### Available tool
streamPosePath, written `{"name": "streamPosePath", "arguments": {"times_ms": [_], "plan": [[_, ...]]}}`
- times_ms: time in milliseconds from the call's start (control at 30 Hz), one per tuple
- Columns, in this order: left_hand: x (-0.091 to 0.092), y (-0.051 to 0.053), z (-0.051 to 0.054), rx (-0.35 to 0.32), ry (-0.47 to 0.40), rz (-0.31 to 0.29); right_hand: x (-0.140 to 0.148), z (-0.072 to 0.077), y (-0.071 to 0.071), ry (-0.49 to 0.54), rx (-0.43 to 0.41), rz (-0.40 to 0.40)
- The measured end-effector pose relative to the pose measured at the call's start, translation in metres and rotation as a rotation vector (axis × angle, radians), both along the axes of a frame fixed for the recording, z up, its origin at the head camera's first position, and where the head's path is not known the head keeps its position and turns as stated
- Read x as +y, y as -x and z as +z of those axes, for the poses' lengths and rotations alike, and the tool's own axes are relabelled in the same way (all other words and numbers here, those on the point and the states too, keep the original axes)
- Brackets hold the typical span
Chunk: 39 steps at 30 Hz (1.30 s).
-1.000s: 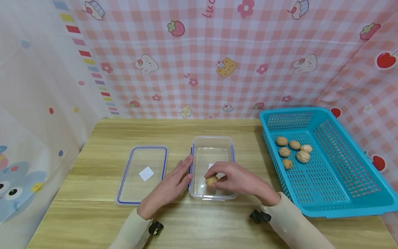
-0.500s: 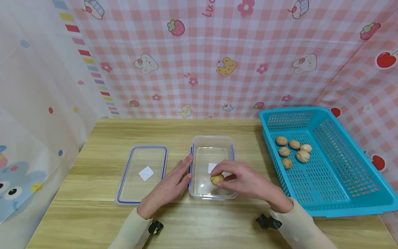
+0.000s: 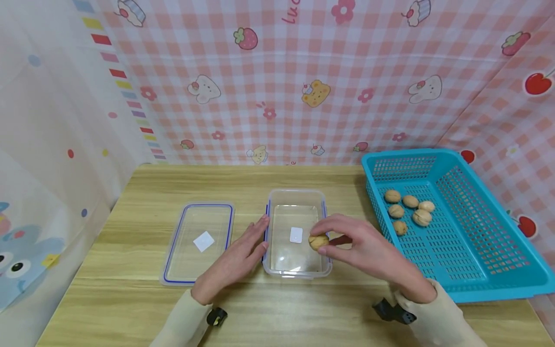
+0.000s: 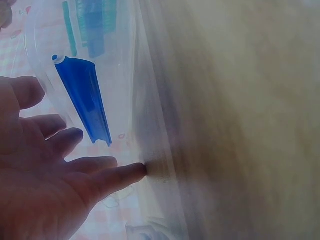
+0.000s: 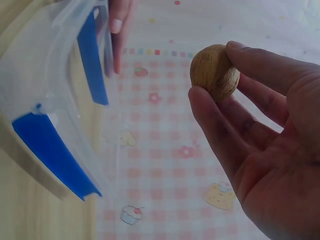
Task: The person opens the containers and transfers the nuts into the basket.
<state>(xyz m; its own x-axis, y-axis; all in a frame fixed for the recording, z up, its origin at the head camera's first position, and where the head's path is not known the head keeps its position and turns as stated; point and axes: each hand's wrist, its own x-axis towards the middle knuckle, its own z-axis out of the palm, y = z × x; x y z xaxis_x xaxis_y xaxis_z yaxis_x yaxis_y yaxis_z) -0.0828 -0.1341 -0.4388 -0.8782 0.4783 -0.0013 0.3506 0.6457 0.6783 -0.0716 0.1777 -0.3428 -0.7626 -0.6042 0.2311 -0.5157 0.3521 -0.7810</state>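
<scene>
My right hand [image 3: 362, 243] pinches a walnut [image 3: 318, 241] between thumb and fingertips, above the right rim of a clear plastic box [image 3: 297, 274]. In the right wrist view the walnut [image 5: 215, 72] shows brown and ridged, raised higher than the box [image 5: 55, 65] with its blue clips. Fingers straight, my left hand [image 3: 236, 258] rests against the box's left side. The left wrist view has this hand [image 4: 55, 165] beside a blue clip [image 4: 85, 95] on the box wall. A small white square [image 3: 296, 235] shows at the bottom of the box.
To the left lies a clear lid [image 3: 182, 260] with a blue seal and a white square [image 3: 204, 242] on it. At the right stands a turquoise basket [image 3: 481, 284] holding several walnuts [image 3: 422, 218]. A checked cloth [image 3: 282, 130] hangs behind the wooden table [image 3: 277, 313].
My right hand has moved right with the walnut, from over the middle of the box to its right rim, uncovering the white square. My left hand stays in place.
</scene>
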Motion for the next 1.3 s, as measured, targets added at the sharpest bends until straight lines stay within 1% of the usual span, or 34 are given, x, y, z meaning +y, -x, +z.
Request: {"name": "streamPosePath", "arguments": {"times_ms": [233, 333, 467, 600, 700, 867, 967, 1100, 1233, 1300], "plan": [[0.000, 0.000, 0.000, -0.006, 0.002, 0.001, 0.016, 0.014, -0.003, -0.003, 0.020, -0.049], [0.000, 0.000, 0.000, -0.007, 0.002, 0.003, 0.025, 0.019, -0.003, -0.023, 0.048, -0.073], [0.000, 0.000, 0.000, -0.003, 0.002, 0.004, 0.036, 0.025, -0.002, -0.031, 0.108, -0.078], [0.000, 0.000, -0.001, -0.010, 0.003, 0.009, 0.047, 0.031, -0.001, -0.044, 0.135, -0.104], [0.000, 0.001, -0.001, -0.015, 0.003, 0.009, 0.056, 0.034, -0.002, -0.055, 0.146, -0.132], [-0.001, 0.000, 0.000, -0.019, 0.006, 0.012, 0.069, 0.039, 0.000, -0.064, 0.173, -0.146], [-0.001, 0.001, 0.000, -0.005, 0.000, 0.006, 0.076, 0.042, 0.001, -0.096, 0.193, -0.171], [0.000, 0.001, -0.001, 0.011, -0.006, -0.003, 0.087, 0.043, 0.002, -0.140, 0.187, -0.226], [0.000, 0.001, 0.000, -0.001, -0.002, 0.000, 0.097, 0.042, 0.002, -0.151, 0.139, -0.270], [0.000, 0.001, 0.000, -0.002, -0.002, 0.001, 0.103, 0.040, 0.004, -0.157, 0.131, -0.283]]}}
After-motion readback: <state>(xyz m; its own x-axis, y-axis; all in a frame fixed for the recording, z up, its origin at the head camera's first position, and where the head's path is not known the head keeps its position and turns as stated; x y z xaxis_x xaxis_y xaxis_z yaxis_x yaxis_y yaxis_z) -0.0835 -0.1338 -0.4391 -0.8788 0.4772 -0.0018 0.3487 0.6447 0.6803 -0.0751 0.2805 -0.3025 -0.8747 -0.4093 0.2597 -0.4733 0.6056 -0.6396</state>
